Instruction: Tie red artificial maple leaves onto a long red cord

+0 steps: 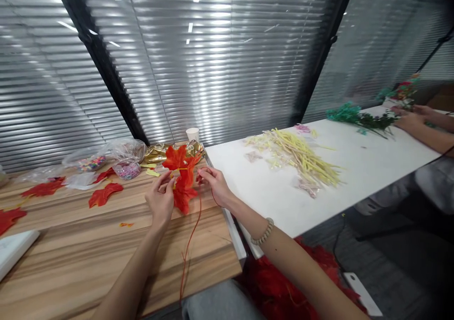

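My left hand (161, 198) pinches a bunch of red-orange artificial maple leaves (181, 177) held above the wooden table (88, 253). My right hand (215, 184), with a bead bracelet (263, 232) at the wrist, pinches the same bunch from the right side. A thin red wire stem (189, 239) hangs from the leaves down past the table's front edge. Both hands have their fingers closed around the leaves and stem.
Loose red leaves (104, 194) lie on the wood at left. Plastic bags of beads (126, 167), gold foil (159, 152) and a paper cup (193, 134) stand behind. A white table (372, 168) at right carries yellow stems (305, 159); another person's hands (411, 116) work with green sprigs.
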`<state>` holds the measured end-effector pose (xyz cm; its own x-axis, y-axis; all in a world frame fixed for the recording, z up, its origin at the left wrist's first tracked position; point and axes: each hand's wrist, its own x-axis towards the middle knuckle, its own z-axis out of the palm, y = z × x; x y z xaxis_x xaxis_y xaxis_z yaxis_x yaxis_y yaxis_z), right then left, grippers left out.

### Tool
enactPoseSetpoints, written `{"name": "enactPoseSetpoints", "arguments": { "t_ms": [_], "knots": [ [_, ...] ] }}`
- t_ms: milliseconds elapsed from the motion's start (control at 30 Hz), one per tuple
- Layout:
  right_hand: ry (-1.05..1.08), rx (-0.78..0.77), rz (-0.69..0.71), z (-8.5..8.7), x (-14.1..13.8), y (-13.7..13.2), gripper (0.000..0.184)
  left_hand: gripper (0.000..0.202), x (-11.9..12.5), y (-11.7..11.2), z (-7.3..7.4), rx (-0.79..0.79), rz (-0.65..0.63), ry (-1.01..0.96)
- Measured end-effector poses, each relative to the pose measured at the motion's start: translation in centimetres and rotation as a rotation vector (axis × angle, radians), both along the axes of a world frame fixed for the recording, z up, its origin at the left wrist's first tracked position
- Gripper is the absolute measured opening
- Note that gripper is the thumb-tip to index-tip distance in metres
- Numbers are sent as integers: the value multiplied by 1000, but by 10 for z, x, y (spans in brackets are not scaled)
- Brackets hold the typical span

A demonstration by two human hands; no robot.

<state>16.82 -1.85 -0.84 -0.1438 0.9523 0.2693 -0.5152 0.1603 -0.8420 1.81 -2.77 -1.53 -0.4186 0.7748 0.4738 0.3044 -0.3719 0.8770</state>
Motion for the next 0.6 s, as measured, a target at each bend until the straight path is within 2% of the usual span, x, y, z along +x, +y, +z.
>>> {"name": "enactPoseSetpoints", "arguments": {
  "t_ms": [67, 133, 267, 333, 433, 533, 600],
  "knots": [
    [36, 19, -10, 4, 4, -3, 19, 32, -2, -2, 4, 50, 76, 51],
    [36, 34, 41, 9, 6, -8, 19, 30, -1, -4, 8, 79, 87, 93],
    [-43, 35, 408, 16, 8, -21, 24, 23, 5, -11, 10, 114, -1, 297],
    [-39, 10, 491, 16, 6, -24, 25, 22, 7, -14, 9, 125, -64, 423],
    [-28, -2, 339, 12, 3, -19, 22, 23, 10, -15, 8, 143, -131, 522],
    [-113, 4, 151, 7, 2, -12, 17, 24, 11, -15, 7, 157, -156, 527],
    [-153, 17, 88, 6, 2, -10, 13, 25, 11, -14, 6, 153, -165, 521]
  ]
}}
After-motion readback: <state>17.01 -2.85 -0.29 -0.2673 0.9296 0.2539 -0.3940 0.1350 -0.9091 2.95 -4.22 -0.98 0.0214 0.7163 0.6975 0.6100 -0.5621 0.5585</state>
